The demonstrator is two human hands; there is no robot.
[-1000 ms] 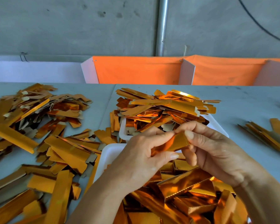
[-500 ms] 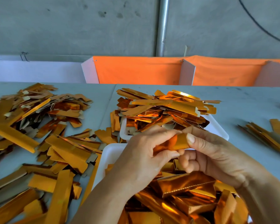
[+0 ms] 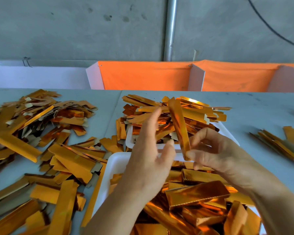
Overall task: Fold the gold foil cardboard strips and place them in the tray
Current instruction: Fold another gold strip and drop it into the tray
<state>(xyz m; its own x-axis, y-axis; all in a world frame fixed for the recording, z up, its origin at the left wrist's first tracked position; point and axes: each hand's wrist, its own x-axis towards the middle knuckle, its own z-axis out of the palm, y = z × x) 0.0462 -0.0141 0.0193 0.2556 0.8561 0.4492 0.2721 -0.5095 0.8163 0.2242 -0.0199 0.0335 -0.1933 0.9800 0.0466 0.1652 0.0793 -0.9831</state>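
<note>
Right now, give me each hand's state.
Left hand: open, fingers spread, holding nothing.
Right hand: pinching the lower end of a folded gold strip.

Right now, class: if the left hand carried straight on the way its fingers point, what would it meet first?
Probably the heap of gold strips piled on the far white tray: the left hand is open, fingers pointing up and away toward it. Depth is unclear, and the hand is blurred.

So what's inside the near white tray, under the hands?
The near white tray holds a heap of folded gold strips, piled past its rim. The tray floor is fully covered, and the left hand and right hand hide part of the heap.
</note>
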